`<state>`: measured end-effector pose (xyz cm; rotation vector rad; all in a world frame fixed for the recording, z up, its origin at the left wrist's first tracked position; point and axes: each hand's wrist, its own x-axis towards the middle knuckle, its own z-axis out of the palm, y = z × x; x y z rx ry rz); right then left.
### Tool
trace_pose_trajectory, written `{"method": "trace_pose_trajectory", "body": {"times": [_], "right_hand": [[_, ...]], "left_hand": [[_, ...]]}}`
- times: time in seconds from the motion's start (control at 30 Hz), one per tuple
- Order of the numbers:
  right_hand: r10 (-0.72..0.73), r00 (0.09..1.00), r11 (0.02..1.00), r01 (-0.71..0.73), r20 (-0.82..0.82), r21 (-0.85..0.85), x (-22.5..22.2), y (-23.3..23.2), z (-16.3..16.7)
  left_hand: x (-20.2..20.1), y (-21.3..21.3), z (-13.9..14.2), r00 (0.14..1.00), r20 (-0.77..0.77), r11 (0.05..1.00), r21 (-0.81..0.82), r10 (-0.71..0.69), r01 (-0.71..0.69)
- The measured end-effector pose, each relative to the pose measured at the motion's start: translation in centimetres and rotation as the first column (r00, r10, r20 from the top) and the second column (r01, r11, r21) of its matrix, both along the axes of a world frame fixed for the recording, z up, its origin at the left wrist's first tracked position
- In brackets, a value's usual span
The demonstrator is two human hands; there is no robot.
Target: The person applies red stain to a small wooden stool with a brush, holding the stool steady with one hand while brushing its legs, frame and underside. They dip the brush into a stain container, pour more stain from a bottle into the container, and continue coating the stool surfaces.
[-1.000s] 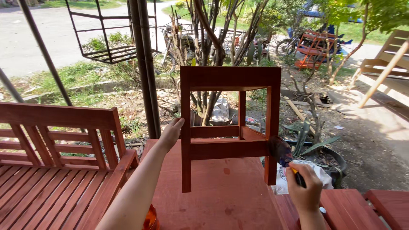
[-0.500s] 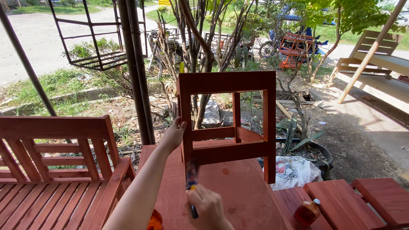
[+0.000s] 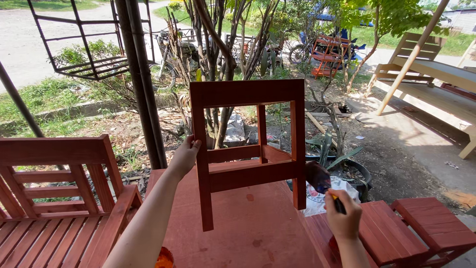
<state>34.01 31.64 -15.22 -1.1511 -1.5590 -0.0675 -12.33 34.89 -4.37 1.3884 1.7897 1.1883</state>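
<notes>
Outdoors, the left hand point(image 3: 184, 158) is clamped on a red wooden frame point(image 3: 250, 149) held above the worktop point(image 3: 238, 233), while the right hand point(image 3: 343, 218) is closed around a paintbrush point(image 3: 322, 182) just beside the frame.

I'm looking at an open-air furniture workshop beside a dirt yard. Red-stained pieces stand all round my fingers: a frame point(image 3: 248, 149) on the table point(image 3: 238, 233), a bench point(image 3: 59, 198) left of them, slatted stools point(image 3: 411, 228) to the right. Beyond them, unpainted furniture point(image 3: 426, 64), a metal rack point(image 3: 82, 44), trees and a road.
</notes>
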Motion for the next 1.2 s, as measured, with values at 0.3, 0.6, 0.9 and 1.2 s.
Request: {"method": "trace_pose_trajectory", "body": {"times": [0.3, 0.6, 0.9, 1.2], "right_hand": [[0.107, 0.942, 0.956, -0.185, 0.318, 0.226, -15.3, -5.2, 1.6], [0.778, 0.626, 0.627, -0.765, -0.062, 0.147, -23.5, -9.4, 0.4], [0.317, 0.94, 0.947, -0.321, -0.124, -0.013, -5.5, 1.2, -4.1], [-0.102, 0.958, 0.99, 0.072, 0.267, 0.121, -8.7, -1.1, -0.7]], "left_hand": [[-0.3, 0.3, -0.6, 1.0, -0.01, 0.995, 0.097, 0.006, -0.005], [-0.4, 0.3, -0.2, 0.994, -0.106, 1.0, 0.02, 0.002, 0.0], [-0.2, 0.1, -0.1, 0.992, -0.124, 0.997, -0.079, 0.0, -0.01], [0.3, 0.1, 0.1, 0.997, -0.075, 0.997, -0.072, -0.008, 0.002]]}}
